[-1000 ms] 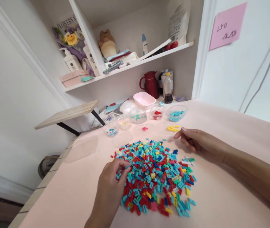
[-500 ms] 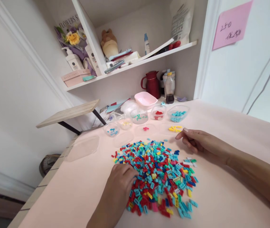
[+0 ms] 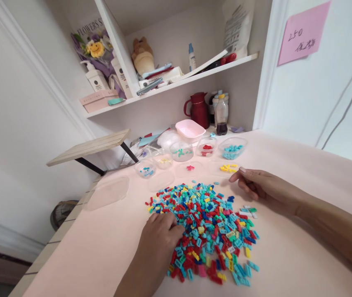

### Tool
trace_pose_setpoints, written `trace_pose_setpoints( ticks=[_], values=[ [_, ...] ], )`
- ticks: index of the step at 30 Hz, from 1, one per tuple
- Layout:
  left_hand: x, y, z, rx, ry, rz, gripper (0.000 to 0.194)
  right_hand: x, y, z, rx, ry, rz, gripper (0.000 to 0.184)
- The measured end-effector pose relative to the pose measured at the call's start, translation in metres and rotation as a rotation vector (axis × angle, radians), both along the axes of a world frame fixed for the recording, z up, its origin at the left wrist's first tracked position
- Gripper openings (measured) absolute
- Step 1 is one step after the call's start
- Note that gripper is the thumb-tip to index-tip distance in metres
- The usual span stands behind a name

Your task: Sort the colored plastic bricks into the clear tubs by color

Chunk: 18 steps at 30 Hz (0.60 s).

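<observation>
A broad pile of small building bricks point(image 3: 203, 222), mostly light blue and red with some yellow, green and dark blue, spreads over the pink tabletop. At the pile's left edge my left hand point(image 3: 160, 237) rests with its fingers curled down and closed among the bricks. Its fingertips are hidden, so anything in them cannot be made out. Beyond the pile on the right, my right hand point(image 3: 258, 185) hovers with thumb and forefinger apart and the other fingers loosely bent, holding nothing visible. Close to its fingertips lie yellow bricks point(image 3: 228, 168) in a clear tray.
Behind the pile stand clear tubs with light blue bricks point(image 3: 232, 152), red bricks point(image 3: 207, 149), green pieces point(image 3: 180, 153) and blue pieces point(image 3: 146, 171). A clear lid point(image 3: 109, 193) lies at left. Further back are a pink bowl point(image 3: 190, 129), a red jug point(image 3: 199, 110) and a bottle point(image 3: 221, 115).
My left hand has shifted slightly right, and its thumb now reaches further over the bricks. My right hand stays about where it was.
</observation>
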<state>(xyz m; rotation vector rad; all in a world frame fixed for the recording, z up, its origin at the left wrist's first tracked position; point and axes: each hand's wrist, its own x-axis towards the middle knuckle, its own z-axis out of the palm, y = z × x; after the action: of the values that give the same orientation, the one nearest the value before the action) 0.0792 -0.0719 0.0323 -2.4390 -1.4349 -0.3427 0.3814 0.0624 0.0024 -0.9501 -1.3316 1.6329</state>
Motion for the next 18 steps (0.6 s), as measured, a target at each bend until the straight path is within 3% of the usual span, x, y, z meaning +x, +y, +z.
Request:
trace_pose_setpoints(
  ticks=[5,11,18],
  values=[
    [0.001,0.0,0.007,-0.021,-0.172,0.03,0.019,-0.001,0.0,0.001,0.017,-0.006,0.0,0.046],
    [-0.018,0.01,0.021,-0.071,-0.599,0.276,0.013,-0.006,-0.003,0.005,-0.005,0.002,-0.023,0.044],
    [-0.063,0.063,0.058,0.148,-0.598,0.44,0.02,-0.009,0.001,0.004,-0.006,0.006,-0.117,0.043]
  ],
)
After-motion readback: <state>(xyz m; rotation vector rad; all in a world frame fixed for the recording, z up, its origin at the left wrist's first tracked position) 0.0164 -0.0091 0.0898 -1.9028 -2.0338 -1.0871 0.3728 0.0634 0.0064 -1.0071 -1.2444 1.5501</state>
